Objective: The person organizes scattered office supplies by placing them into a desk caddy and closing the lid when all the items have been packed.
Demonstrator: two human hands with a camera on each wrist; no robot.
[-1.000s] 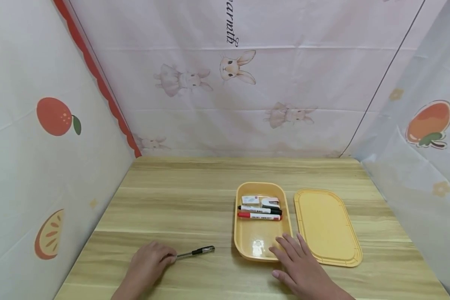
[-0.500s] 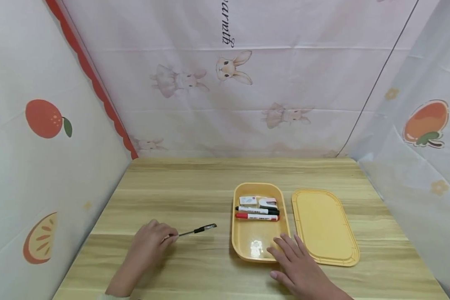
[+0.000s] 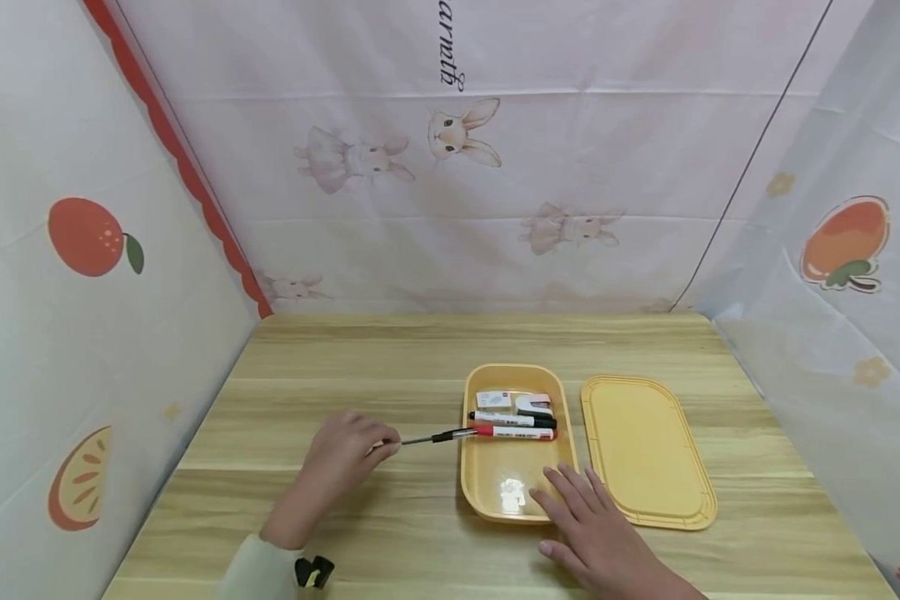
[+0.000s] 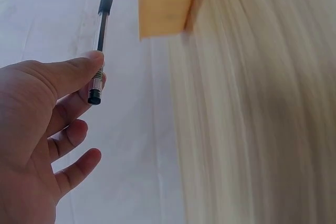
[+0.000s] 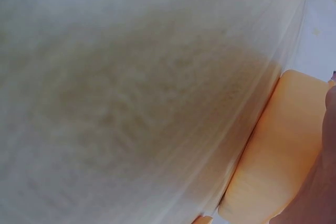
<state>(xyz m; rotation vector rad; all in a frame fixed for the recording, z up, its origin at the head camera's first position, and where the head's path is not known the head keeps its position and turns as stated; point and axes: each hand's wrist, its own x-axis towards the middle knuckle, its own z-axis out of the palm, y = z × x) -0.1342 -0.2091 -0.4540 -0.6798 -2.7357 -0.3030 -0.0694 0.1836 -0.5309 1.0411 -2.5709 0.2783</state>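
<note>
Left hand (image 3: 352, 450) is above the table (image 3: 390, 358), thumb and finger pinching the pen (image 3: 441, 437) near its end plug (image 4: 94, 97); I see the pen pointing right, far end across the box's left edge and overlapping the red marker (image 3: 521, 433); touching or just above, can't tell from here. I'd call the pen light and stiff, clear plastic barrel probably slick, unlikely to break; a pinch this far back leaves most of the length unsupported, so the front could dip or swivel; mid-barrel would balance better, and the black sleeve (image 4: 106, 2) likely gives more bite. Next, the box (image 3: 487, 467), lid off; black marker (image 3: 513, 419), packet (image 3: 493, 400) and stapler-like item (image 3: 534, 406) also inside; walls look stiff, box likely light enough to slide if knocked, best steadied by a rim. Right hand (image 3: 596, 533) is at the near right corner, fingers spread, gripping nothing; pressure unclear to me. Far right, the lid (image 3: 648, 450) lies flat beside the box.
</note>
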